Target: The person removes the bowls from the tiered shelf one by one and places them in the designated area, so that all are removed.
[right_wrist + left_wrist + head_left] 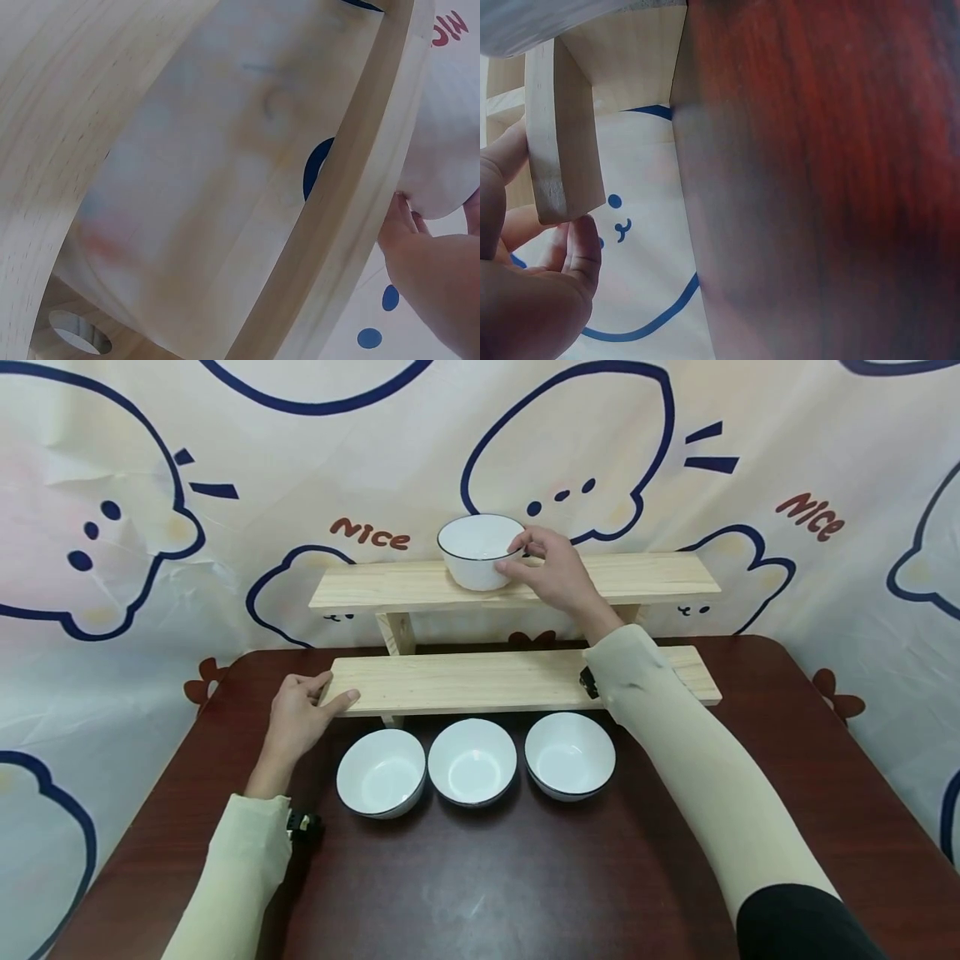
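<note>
A white bowl with a dark rim [472,547] is at the upper board [652,575] of a two-step wooden shelf; whether its base touches the wood I cannot tell. My right hand [551,568] pinches the bowl's right side between thumb and fingers. In the right wrist view, that hand [431,262] shows beyond the board's edge, against the bowl [450,150]. With thumb on top, my left hand [296,714] grips the left end of the lower board [465,681]. The left wrist view has its fingers [585,251] bent at the board's end [581,150].
Three more white bowls stand in a row before the shelf: a left one [382,770], a middle one [472,762] and a right one [570,753]. All are on a dark red-brown table [480,877]. A cartoon-printed cloth [420,460] hangs behind.
</note>
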### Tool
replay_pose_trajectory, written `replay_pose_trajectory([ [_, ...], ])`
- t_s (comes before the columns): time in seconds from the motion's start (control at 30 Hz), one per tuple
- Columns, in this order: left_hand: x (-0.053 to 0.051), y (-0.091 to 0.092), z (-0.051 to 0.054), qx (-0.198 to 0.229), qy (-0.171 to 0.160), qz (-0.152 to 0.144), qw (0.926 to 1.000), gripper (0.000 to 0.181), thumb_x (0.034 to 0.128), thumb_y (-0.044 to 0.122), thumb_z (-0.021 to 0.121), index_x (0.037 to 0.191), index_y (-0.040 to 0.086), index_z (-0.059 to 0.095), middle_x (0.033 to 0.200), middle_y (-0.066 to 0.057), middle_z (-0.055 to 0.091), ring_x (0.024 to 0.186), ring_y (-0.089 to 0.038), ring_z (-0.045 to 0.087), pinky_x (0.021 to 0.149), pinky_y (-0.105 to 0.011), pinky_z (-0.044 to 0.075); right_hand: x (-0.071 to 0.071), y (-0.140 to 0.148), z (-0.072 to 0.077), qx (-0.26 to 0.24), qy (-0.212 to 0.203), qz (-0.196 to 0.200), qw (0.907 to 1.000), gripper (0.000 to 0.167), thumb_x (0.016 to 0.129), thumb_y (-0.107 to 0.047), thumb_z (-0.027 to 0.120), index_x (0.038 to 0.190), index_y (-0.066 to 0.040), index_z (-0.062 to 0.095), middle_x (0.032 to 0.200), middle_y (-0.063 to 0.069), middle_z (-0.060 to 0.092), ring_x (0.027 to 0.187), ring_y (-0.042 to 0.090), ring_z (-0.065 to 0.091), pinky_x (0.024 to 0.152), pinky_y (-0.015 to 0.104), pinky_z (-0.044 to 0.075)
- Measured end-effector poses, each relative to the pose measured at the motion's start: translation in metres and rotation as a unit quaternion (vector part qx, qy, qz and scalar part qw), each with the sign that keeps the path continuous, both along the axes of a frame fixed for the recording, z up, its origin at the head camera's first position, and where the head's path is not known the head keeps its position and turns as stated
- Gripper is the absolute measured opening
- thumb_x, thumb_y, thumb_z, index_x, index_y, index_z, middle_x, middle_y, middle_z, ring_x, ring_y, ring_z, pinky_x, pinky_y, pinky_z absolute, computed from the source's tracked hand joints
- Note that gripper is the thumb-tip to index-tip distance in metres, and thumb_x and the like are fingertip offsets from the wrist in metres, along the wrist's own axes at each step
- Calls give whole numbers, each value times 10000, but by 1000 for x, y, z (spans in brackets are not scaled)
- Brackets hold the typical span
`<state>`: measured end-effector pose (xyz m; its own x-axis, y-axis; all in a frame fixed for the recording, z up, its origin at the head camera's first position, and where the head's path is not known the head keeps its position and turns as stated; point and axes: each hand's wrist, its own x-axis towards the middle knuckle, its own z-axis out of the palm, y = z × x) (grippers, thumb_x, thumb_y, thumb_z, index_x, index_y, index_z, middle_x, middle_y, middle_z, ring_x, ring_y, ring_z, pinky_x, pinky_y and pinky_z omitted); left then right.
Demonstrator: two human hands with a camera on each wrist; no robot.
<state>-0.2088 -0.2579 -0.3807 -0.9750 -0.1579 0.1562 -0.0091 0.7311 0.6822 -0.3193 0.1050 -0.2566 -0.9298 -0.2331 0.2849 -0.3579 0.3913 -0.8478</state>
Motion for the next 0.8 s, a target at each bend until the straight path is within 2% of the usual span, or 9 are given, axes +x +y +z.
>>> replay_pose_trajectory([
  [0.23, 0, 1, -2, 14, -27, 0, 10000, 712, 933, 312, 762, 1437, -105, 479, 1219, -272, 447, 1084, -366, 513, 779, -368, 455, 0, -2, 0, 98, -114, -251, 9996, 233, 926, -228, 772, 997, -82, 605, 1488, 48, 529, 1406, 311, 439, 1169, 479, 263],
  [0.43, 0, 1, -3, 8, 23, -46, 10000, 708, 934, 308, 762, 1432, -110, 482, 1203, -271, 449, 1064, -357, 510, 778, -366, 452, 2, -2, -2, -208, -170, -299, 9992, 224, 909, -188, 791, 959, -90, 596, 1474, 23, 538, 1371, 266, 469, 1153, 450, 285],
  [0.8, 1, 0, -2, -11, 65, -23, 10000, 700, 931, 298, 765, 1424, -116, 489, 1198, -277, 455, 1073, -375, 515, 791, -377, 452, 8, 3, -4, -258, 170, -143, 9994, 215, 900, -170, 798, 921, -85, 601, 1391, 53, 581, 1345, 251, 490, 1147, 436, 291],
])
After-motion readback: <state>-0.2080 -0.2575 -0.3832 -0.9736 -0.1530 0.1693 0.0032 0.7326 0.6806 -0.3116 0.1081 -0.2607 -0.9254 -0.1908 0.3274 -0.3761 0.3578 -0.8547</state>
